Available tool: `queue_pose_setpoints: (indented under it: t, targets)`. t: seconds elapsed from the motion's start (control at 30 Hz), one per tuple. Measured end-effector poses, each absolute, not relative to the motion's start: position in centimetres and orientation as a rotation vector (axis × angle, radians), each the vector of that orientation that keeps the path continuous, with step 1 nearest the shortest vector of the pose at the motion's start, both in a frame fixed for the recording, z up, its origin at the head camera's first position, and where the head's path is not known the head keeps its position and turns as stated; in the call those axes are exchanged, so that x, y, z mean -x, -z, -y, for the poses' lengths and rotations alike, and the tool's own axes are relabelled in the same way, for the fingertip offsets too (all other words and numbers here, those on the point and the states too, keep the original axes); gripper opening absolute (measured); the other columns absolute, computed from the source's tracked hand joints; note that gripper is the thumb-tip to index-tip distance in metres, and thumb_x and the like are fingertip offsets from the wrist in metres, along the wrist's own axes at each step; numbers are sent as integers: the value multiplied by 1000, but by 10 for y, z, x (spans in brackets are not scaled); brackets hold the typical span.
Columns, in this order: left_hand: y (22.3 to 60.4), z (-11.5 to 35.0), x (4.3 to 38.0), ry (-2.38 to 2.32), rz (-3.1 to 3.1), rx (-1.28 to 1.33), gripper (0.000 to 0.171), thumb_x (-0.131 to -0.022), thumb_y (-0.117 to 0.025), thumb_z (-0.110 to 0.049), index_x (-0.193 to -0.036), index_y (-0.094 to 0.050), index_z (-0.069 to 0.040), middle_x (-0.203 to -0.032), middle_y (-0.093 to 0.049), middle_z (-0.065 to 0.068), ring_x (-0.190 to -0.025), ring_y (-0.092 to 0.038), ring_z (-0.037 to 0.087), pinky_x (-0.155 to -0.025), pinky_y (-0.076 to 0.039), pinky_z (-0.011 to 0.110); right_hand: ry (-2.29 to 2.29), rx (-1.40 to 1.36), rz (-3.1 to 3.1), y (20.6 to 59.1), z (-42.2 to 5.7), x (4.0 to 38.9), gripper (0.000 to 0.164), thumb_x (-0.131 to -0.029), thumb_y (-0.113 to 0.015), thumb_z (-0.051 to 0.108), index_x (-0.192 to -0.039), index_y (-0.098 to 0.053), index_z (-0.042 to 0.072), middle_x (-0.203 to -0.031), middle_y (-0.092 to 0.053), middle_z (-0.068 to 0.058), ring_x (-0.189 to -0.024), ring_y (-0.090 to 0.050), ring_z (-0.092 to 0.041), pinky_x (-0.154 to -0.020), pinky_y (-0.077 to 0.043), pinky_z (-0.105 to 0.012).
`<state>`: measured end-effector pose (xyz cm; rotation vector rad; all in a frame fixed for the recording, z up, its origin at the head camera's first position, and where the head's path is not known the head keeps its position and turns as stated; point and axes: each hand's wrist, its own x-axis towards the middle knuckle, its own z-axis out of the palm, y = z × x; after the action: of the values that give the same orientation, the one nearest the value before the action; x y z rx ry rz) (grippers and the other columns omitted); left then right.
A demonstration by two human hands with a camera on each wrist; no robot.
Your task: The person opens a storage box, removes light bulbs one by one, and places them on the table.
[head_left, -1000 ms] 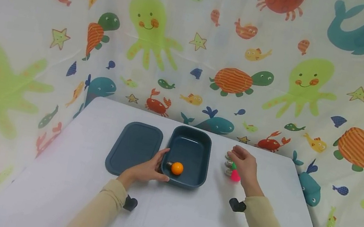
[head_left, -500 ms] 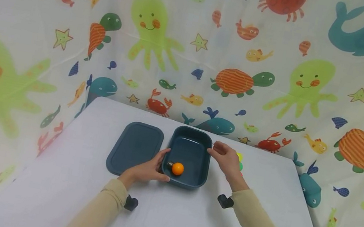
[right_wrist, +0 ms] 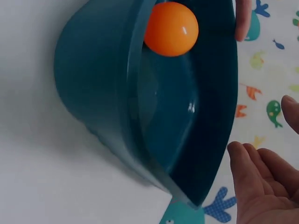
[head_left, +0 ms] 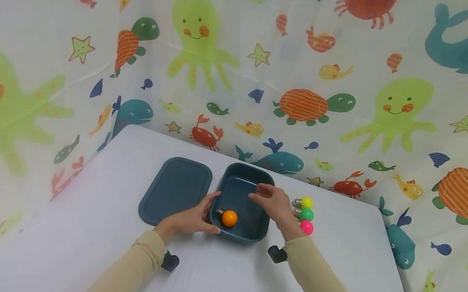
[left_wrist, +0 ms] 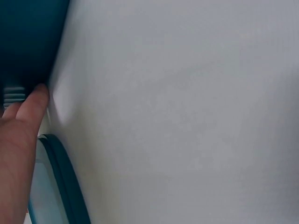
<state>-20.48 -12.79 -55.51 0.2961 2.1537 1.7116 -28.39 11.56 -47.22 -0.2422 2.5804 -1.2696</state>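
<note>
A dark blue plastic box (head_left: 263,229) stands uncovered on the table, an orange light bulb (head_left: 229,218) lying in its near left corner. Round that same corner my left hand (head_left: 188,219) holds the box, fingers along the left wall and thumb at the front. Over the right part of the box is my right hand (head_left: 276,208); in the right wrist view its fingers look relaxed, the thumb apart, with nothing seen between them. To the right lie a yellow bulb (head_left: 307,203), a green bulb (head_left: 307,214) and a pink bulb (head_left: 306,227), partly behind the right hand.
A flat dark blue lid (head_left: 179,191) lies left of the box on the white table (head_left: 209,288). Behind the table hangs a curtain (head_left: 228,72) printed with sea animals, which also runs along both sides.
My right hand has moved left from above the row of bulbs to over the box, uncovering the yellow, green and pink ones. The left hand keeps its place at the box.
</note>
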Motion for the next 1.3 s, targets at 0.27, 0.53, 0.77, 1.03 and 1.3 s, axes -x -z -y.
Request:
queue_pose_setpoints:
  t: [0.27,0.53,0.77,1.03,1.3]
  targets:
    - [557,128,205,-1696,-2163,-291,106,-84,-79,-25,-156,-1,-32,-164,-4,13,-146,-24,31,-117,-20,49,1218,355,-2575,476,-100,283,59,-88,-74,32,-136,-55,3,-131,-61,-12,-116,-60,-28,-98,-49,-45]
    - [557,128,204,-1679,-2176,-287,105,-84,-79,-29,-155,-2,-32,-164,-4,14,-144,-27,33,-116,-23,50,1103,392,-2596,479,-91,282,57,-87,-75,31,-132,-58,2,-126,-64,-12,-112,-61,-27,-97,-50,-43]
    - [556,129,201,-1683,-2175,-296,107,-83,-80,-31,-155,-2,-33,-164,-2,13,-143,-29,33,-116,-24,50,941,417,-2616,484,-86,279,54,-84,-77,34,-125,-64,1,-119,-67,-12,-106,-62,-27,-95,-52,-44]
    - [557,128,199,-1671,-2187,-275,106,-82,-80,-33,-155,-3,-37,-164,-2,12,-144,-27,33,-115,-24,52,785,426,-2590,488,-81,272,52,-82,-79,38,-117,-68,1,-116,-67,-14,-100,-62,-27,-91,-54,-44]
    - [556,126,195,-1682,-2181,-276,106,-82,-80,-33,-155,-3,-36,-164,-5,12,-144,-27,32,-115,-24,51,623,484,-2583,494,-78,268,44,-80,-80,39,-101,-74,2,-96,-70,-7,-84,-61,-20,-82,-56,-37]
